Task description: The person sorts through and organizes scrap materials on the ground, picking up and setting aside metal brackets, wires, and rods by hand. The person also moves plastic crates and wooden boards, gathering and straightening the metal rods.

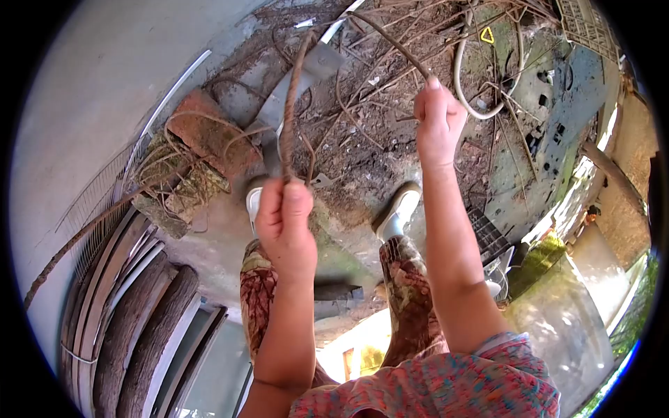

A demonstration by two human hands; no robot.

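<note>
My left hand (286, 219) is closed around a brown, ridged dry vine (296, 90) that rises from the fist toward the top of the view. Farther forward, my right hand (440, 122) forms a fist on a thinner brown stem (390, 42), which curves up and left from the thumb. I cannot tell whether both lengths are one vine. Beneath them, dirt is strewn with loose twigs (355, 118). A pale hose loop (456, 66) hangs beside my right hand. Left of my left hand lie a reddish brick (212, 132) and a grey metal strip (279, 97).
Planks and bark-edged boards (150, 327) lean along the left wall (77, 90), near a wire rack (104, 209). On the right are a grey sheet (557, 125) with dark scraps, a black plastic grate (488, 233) and a crate (589, 28). My shoes (401, 205) stand on the ground.
</note>
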